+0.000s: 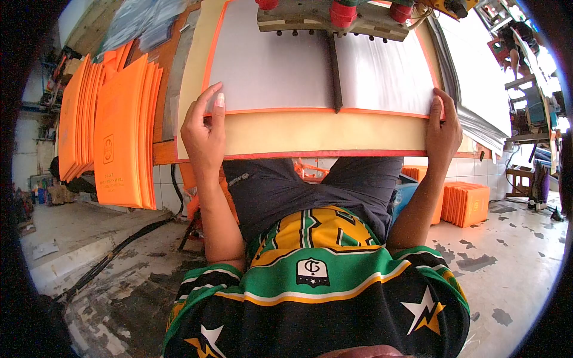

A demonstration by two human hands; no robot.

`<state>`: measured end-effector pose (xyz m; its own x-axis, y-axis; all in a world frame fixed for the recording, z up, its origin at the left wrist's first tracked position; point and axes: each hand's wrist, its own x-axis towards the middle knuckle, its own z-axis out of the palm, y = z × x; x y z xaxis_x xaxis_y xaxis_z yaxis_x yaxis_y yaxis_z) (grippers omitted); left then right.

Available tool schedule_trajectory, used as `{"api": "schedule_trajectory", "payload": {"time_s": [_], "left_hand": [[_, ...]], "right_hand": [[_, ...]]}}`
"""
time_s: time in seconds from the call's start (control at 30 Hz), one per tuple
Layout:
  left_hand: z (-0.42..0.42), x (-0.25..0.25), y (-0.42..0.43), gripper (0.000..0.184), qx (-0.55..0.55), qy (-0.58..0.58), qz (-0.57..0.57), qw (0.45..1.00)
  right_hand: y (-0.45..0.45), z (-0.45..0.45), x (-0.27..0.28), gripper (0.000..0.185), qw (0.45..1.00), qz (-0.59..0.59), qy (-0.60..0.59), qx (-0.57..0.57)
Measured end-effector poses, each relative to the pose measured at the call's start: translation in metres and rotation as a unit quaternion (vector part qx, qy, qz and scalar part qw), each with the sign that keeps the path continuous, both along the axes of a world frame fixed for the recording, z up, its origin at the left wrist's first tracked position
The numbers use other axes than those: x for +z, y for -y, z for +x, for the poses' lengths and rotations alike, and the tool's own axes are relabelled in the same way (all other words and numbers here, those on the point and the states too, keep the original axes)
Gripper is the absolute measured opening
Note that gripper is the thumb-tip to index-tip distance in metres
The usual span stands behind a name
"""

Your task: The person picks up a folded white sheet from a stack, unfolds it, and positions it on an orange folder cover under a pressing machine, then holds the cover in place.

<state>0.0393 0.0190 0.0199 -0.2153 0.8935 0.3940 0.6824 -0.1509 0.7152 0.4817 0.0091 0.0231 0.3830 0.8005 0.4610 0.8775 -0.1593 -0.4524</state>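
Observation:
An open orange-edged cover with white inner sheets [274, 71] lies on a cream board [322, 134] in front of me. A dark bar [335, 74] runs down its middle. My left hand [206, 122] is at the cover's lower left corner, thumb and forefinger pinching its edge. At the lower right corner, my right hand [443, 122] grips the opposite edge between thumb and fingers. Part of a machine with red knobs [343, 15] stands over the cover's far side.
Stacks of orange folders [125, 134] hang over the table's left edge. Clear plastic sheets [146, 24] lie behind them. White sheets [477, 71] are piled on the right. More orange folders [465, 203] stand on the floor at right. A black cable [119, 244] crosses the floor.

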Motion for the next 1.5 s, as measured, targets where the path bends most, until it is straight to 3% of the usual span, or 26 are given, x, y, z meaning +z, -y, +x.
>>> {"api": "schedule_trajectory", "payload": {"time_s": [0.2,0.37,1.5], "left_hand": [[0.0001,0.0002,-0.0004,0.029,-0.011,-0.008,0.025,1.0],[0.0018,0.0053,0.0017,0.038,-0.011,0.024,-0.021,0.999],[0.0017,0.0052,0.0013,0.037,-0.011,0.012,-0.013,1.0]], "right_hand": [[-0.0003,0.0009,-0.0005,0.031,1.0,0.011,0.006,0.007],[-0.0006,0.0024,-0.0019,0.038,1.0,0.002,0.011,-0.004],[-0.0009,0.0033,-0.0028,0.032,1.0,0.008,0.017,0.002]]}}
